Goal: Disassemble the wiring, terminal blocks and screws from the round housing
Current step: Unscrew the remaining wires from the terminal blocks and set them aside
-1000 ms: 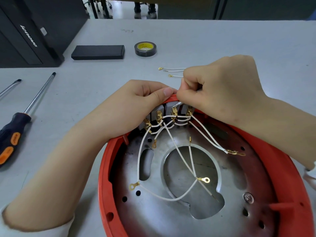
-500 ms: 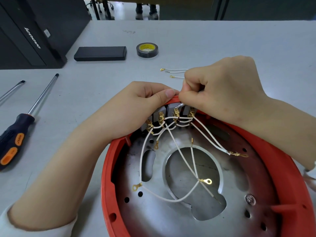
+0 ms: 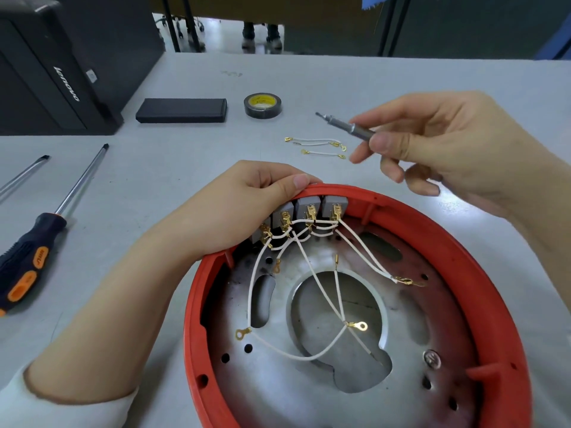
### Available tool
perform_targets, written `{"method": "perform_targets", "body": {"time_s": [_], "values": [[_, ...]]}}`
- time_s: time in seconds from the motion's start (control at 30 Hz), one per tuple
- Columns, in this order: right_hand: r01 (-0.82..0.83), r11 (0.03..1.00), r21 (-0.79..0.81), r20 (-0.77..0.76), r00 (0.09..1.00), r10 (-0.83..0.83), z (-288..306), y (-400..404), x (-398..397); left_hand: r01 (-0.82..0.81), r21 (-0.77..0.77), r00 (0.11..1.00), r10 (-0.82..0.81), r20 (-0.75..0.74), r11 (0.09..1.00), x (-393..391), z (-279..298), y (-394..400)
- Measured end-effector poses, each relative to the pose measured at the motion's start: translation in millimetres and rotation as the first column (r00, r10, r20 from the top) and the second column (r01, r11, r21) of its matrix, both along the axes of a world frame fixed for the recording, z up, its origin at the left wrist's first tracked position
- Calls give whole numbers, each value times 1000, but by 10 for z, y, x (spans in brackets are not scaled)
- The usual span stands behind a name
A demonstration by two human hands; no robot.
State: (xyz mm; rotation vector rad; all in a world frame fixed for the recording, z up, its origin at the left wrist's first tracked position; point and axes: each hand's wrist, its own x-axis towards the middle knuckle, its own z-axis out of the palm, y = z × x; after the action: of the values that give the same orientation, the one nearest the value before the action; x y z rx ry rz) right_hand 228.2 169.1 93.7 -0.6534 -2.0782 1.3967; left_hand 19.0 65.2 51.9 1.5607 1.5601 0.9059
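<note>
The round red housing point(image 3: 463, 261) with a metal plate inside lies in front of me. Several grey terminal blocks point(image 3: 309, 206) sit along its far rim, joined by white wires point(image 3: 327, 304) with brass lugs that trail across the plate. My left hand point(image 3: 247, 208) grips the far rim, its thumb on top beside the blocks. My right hand point(image 3: 432, 143) is raised above the table behind the housing and pinches a small metal screwdriver point(image 3: 346, 123) whose tip points left. A screw point(image 3: 431, 359) sits in the plate at the lower right.
Loose white wires point(image 3: 318, 146) lie on the grey table behind the housing. A roll of black tape point(image 3: 262, 105) and a flat black box point(image 3: 181, 110) lie further back. Two long screwdrivers point(image 3: 58, 208) lie at the left, beside a black computer case point(image 3: 55, 66).
My right hand has lifted off the terminal blocks and moved back and right, now holding the small screwdriver in the air. My left hand still grips the rim.
</note>
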Motion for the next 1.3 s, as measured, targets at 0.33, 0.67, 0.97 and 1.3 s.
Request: {"method": "perform_targets", "body": {"time_s": [0.33,0.67,0.97,1.3], "values": [[44,951,-306,-167,981,-99,-148,-49,-109,124,-62,992,-123,23,990,-30,51,105],[25,987,-160,-94,995,-41,-163,-226,-445,161,-51,986,-159,38,986,-24,13,122],[105,991,79,-35,994,-103,-248,-214,-447,201,-56,974,-193,117,978,-29,-6,128],[87,985,146,-38,996,-83,-270,-217,-463,192,-65,978,-186,91,979,-35,2,128]]}}
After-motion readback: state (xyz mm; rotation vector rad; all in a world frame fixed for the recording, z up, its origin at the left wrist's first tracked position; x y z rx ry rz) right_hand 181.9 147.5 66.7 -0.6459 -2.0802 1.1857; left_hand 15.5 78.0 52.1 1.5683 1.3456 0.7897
